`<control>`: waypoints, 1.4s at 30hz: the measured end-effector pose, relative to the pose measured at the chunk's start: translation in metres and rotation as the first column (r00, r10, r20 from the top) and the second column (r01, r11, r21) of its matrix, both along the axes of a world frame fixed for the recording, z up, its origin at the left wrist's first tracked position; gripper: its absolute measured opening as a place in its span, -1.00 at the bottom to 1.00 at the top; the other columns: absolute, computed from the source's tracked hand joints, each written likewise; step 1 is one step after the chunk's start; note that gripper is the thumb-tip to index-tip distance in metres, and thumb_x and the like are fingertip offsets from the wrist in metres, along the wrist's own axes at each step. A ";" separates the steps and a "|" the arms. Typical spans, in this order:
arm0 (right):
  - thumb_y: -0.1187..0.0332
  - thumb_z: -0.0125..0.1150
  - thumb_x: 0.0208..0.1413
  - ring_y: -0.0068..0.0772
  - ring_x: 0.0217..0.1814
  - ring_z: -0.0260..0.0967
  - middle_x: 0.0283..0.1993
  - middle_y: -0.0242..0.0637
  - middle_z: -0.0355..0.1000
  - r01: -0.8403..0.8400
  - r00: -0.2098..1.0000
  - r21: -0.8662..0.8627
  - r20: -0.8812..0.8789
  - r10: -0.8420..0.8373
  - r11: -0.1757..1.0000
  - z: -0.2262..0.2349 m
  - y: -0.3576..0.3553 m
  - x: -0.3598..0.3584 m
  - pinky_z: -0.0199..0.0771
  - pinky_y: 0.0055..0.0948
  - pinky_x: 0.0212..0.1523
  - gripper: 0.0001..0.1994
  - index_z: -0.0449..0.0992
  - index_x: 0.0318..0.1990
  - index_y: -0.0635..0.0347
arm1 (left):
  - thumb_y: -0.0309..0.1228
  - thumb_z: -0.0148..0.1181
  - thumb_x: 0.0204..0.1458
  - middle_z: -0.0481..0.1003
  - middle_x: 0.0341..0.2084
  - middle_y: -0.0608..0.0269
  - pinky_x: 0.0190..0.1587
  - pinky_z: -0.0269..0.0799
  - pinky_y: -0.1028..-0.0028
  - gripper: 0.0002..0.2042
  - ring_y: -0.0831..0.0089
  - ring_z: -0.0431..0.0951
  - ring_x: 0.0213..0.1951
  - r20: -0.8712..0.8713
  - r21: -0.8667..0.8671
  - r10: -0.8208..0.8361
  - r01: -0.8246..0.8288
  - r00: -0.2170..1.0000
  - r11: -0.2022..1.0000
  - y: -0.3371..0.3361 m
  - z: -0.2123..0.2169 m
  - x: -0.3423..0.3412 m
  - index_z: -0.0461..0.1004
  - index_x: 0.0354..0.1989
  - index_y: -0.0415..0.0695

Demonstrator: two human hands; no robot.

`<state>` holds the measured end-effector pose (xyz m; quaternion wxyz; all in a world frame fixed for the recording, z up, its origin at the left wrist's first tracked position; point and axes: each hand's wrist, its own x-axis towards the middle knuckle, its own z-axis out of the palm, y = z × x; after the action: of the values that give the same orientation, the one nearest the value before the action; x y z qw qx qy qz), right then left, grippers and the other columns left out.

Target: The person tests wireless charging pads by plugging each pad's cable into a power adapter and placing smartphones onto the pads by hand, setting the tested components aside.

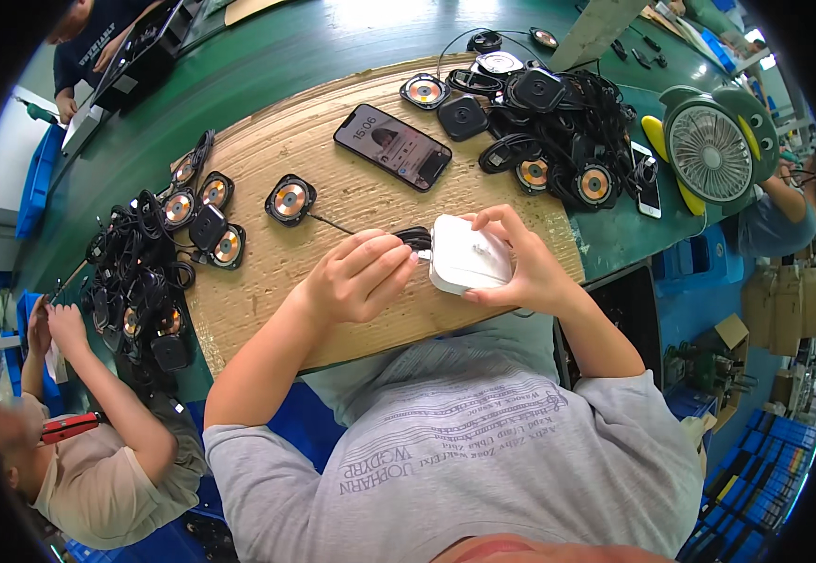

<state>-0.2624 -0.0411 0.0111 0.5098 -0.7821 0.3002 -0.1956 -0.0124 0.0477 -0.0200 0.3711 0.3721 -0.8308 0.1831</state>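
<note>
Head view: right hand (520, 267) clamps white housing (467, 255); left hand (363, 275) pinches black cable (414, 236) at its edge. Judged mid-assembly; heaps of coil modules (558, 141) remain.

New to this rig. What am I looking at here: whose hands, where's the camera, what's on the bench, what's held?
There is no machine here: a person works with two bare hands. The single picture comes from a wide fisheye camera on that person's head, looking down, so straight edges bend near the rim.

The right hand holds a white rounded box. The left hand pinches a bundled black cable at the box's edge.

They work over a cardboard sheet laid on a green table. On it lie a smartphone, square black pads with round coils, and tangled piles of the same. A green desk fan stands on the right. Other people work at the edges.
</note>
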 end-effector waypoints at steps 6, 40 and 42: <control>0.28 0.59 -0.36 -0.11 -0.06 0.45 0.04 -0.12 0.45 -0.007 0.999 -0.006 -0.044 0.007 1.000 0.002 0.000 -0.005 0.45 -0.28 -0.08 -0.29 0.30 0.02 0.05 | -0.57 0.19 -0.06 0.52 -0.25 0.15 -0.10 0.56 0.38 -0.88 0.35 0.54 -0.24 0.004 -0.048 -0.115 0.115 0.993 0.992 -0.001 0.004 -0.002 0.38 -0.41 -0.09; 0.29 0.40 -0.04 -0.09 0.26 0.28 0.25 -0.15 0.32 -0.111 0.983 -0.736 -0.181 -0.037 0.668 -0.031 -0.088 0.112 0.31 -0.25 0.24 -0.36 0.29 0.24 0.00 | -0.49 0.42 -0.15 0.32 0.21 0.11 0.22 0.32 0.25 -0.21 0.15 0.40 0.17 0.152 0.802 0.574 -0.439 0.805 0.405 0.014 0.053 0.096 0.19 0.34 -0.05; 0.32 0.41 -0.05 -0.10 0.25 0.28 0.25 -0.15 0.32 -0.121 0.977 -0.759 -0.206 -0.059 0.640 -0.033 -0.094 0.117 0.31 -0.26 0.24 -0.36 0.30 0.23 0.00 | -0.51 0.41 -0.14 0.30 0.23 0.09 0.21 0.33 0.25 -0.20 0.15 0.40 0.18 0.066 0.855 0.550 -0.331 0.833 0.400 0.010 0.051 0.099 0.17 0.36 -0.04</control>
<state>-0.1451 -0.1354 -0.0215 0.0982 -0.9454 0.2279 -0.2111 0.0870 0.0575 0.0313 0.1753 0.7278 -0.6352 -0.1899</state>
